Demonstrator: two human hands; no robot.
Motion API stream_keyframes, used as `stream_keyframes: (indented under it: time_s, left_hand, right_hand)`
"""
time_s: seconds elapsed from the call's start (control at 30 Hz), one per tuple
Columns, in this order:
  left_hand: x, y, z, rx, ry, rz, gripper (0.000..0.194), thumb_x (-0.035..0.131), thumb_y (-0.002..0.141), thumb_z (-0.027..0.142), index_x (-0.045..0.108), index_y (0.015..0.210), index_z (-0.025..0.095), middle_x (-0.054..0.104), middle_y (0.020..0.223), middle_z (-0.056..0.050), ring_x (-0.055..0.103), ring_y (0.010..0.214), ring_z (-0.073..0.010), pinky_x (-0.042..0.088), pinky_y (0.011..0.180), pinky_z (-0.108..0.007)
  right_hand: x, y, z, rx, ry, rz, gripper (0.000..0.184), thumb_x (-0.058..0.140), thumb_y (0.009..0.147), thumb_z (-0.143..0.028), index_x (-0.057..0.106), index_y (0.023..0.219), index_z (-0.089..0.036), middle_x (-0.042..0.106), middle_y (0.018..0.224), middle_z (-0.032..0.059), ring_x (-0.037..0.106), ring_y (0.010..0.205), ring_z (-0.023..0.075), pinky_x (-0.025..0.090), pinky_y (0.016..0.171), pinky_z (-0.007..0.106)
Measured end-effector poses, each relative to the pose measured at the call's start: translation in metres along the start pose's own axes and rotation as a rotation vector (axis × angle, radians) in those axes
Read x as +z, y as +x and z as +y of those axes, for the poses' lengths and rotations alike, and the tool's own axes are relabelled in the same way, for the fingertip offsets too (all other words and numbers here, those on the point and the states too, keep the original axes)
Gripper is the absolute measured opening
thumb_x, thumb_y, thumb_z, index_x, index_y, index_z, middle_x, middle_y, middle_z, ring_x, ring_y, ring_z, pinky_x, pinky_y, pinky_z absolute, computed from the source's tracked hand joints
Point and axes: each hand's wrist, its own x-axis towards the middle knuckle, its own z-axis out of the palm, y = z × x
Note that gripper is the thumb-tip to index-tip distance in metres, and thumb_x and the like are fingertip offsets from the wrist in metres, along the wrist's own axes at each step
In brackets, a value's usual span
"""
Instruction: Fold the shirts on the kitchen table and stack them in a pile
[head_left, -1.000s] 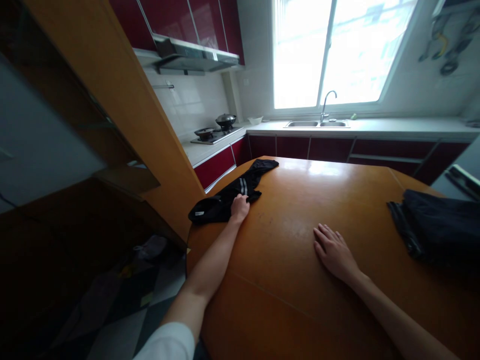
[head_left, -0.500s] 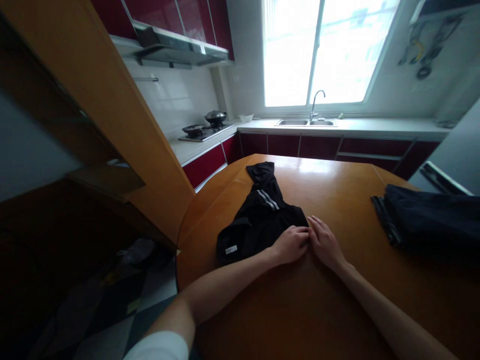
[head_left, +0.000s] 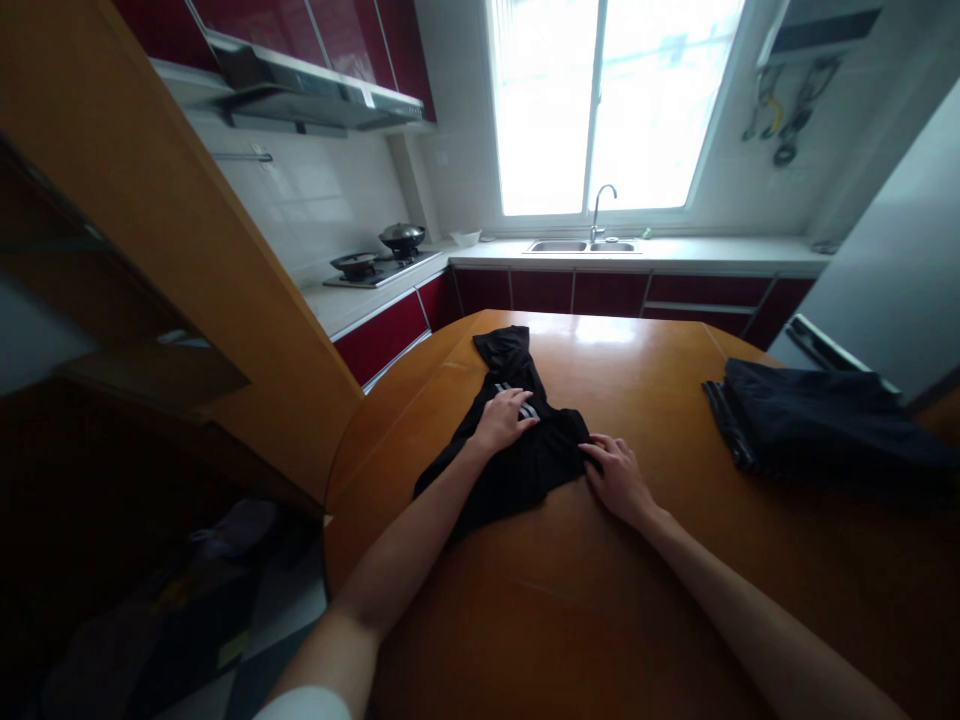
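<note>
- Touching a black garment [head_left: 555,455] beside its two pale stripes [head_left: 531,408] with the fingers [head_left: 513,398] of the left hand [head_left: 496,424]; loosely spread, not closed around anything visible.
- Meeting the garment's right-hand edge with the half-bent fingers [head_left: 604,444] of the right hand [head_left: 621,482]; cannot tell from this angle whether pinching the fabric or only resting against it.
- Lying unevenly on the wooden surface [head_left: 630,365], partly hidden under the left forearm [head_left: 420,530]; cannot tell the exact kind of garment.
- Could wrinkle or twist at the stripes, from pressing with the left while pulling with the right.
- Could slip free at the edge, from too light a hold, or drag askew under the forearm.
- Can count two hands, one black garment, two stripes and one pile of folded dark clothes [head_left: 817,415], well apart to the right; cannot count the pieces within.
- Can also count, farther out, one cooktop [head_left: 380,272] bearing two pans [head_left: 403,236], one pale bowl [head_left: 465,239], one faucet [head_left: 596,218] and one range hood [head_left: 315,100].
</note>
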Motion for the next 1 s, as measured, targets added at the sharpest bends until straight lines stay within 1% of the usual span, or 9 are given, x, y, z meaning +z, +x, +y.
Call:
stream_keyframes:
  time_s: [0.07,0.13,0.23,0.33,0.5,0.6,0.67,0.8,1.0]
  left_hand:
    - [0.009,0.004,-0.023,-0.056,0.011,-0.026,0.056,0.079,0.080,0.033,0.063,0.131,0.019,0.059,0.140,-0.012,0.052,0.132,-0.0278,0.039,0.111,-0.039]
    - [0.019,0.003,-0.034,-0.065,-0.015,-0.022,0.054,0.078,0.080,0.035,0.065,0.130,0.020,0.059,0.140,-0.011,0.052,0.132,-0.0272,0.037,0.112,-0.039]
    - [0.030,0.000,-0.035,-0.075,-0.062,0.009,0.039,0.073,0.084,0.032,0.070,0.122,0.025,0.063,0.137,-0.006,0.054,0.130,-0.0253,0.036,0.112,-0.037]
    - [0.031,0.004,-0.035,-0.150,-0.110,0.056,0.026,0.063,0.089,0.028,0.075,0.112,0.025,0.072,0.122,-0.008,0.063,0.116,-0.0272,0.044,0.102,-0.037]
    - [0.009,0.021,-0.058,-0.292,-0.256,0.202,0.031,0.054,0.093,0.035,0.077,0.090,0.014,0.075,0.085,-0.009,0.069,0.086,-0.0270,0.050,0.075,-0.030]
    - [-0.011,0.026,-0.083,-0.374,-0.343,0.313,0.040,0.051,0.092,0.041,0.075,0.085,0.010,0.072,0.076,-0.005,0.067,0.076,-0.0234,0.047,0.064,-0.025]
    - [-0.021,0.025,-0.100,-0.442,-0.378,0.377,0.036,0.052,0.090,0.038,0.073,0.086,0.009,0.071,0.074,-0.005,0.066,0.073,-0.0215,0.046,0.061,-0.024]
    - [-0.021,0.018,-0.128,-0.602,-0.398,0.482,0.019,0.056,0.081,0.021,0.070,0.088,0.011,0.071,0.078,-0.007,0.068,0.074,-0.0214,0.049,0.064,-0.025]
    - [-0.012,0.009,-0.150,-0.806,-0.348,0.712,0.024,0.055,0.082,0.017,0.062,0.105,0.015,0.069,0.103,-0.014,0.067,0.100,-0.0264,0.050,0.088,-0.033]
  right_hand:
    - [-0.001,0.001,-0.003,0.028,-0.019,-0.002,0.034,0.050,0.093,-0.022,0.071,0.120,-0.021,0.061,0.129,0.0118,0.052,0.115,0.0287,0.044,0.100,0.045]
    - [-0.001,0.002,-0.003,0.048,-0.023,-0.001,0.034,0.050,0.092,-0.019,0.072,0.118,-0.021,0.061,0.126,0.0118,0.053,0.113,0.0283,0.045,0.099,0.044]
    - [0.001,0.003,0.000,0.058,-0.010,0.006,0.034,0.050,0.090,-0.015,0.073,0.115,-0.020,0.061,0.122,0.0123,0.054,0.110,0.0272,0.045,0.099,0.042]
    - [0.003,0.005,0.006,0.057,0.013,0.019,0.035,0.050,0.088,-0.010,0.073,0.113,-0.018,0.060,0.119,0.0129,0.056,0.109,0.0250,0.045,0.100,0.039]
    - [0.000,0.006,0.019,0.067,0.009,0.021,0.038,0.049,0.086,-0.006,0.075,0.111,-0.018,0.062,0.114,0.0122,0.057,0.108,0.0232,0.047,0.099,0.033]
    - [-0.007,0.005,0.033,0.101,-0.034,0.029,0.039,0.048,0.085,-0.005,0.076,0.109,-0.017,0.063,0.113,0.0124,0.058,0.107,0.0233,0.047,0.098,0.033]
    - [-0.014,0.004,0.047,0.144,-0.073,0.038,0.038,0.049,0.085,-0.005,0.077,0.107,-0.017,0.065,0.112,0.0118,0.058,0.107,0.0236,0.047,0.097,0.033]
    - [-0.030,0.002,0.076,0.264,-0.138,0.078,0.033,0.052,0.083,-0.008,0.078,0.100,-0.017,0.067,0.111,0.0101,0.058,0.105,0.0243,0.046,0.095,0.033]
    - [-0.043,0.002,0.096,0.375,-0.226,0.113,0.030,0.052,0.083,-0.011,0.078,0.096,-0.018,0.068,0.112,0.0093,0.058,0.102,0.0240,0.046,0.089,0.033]
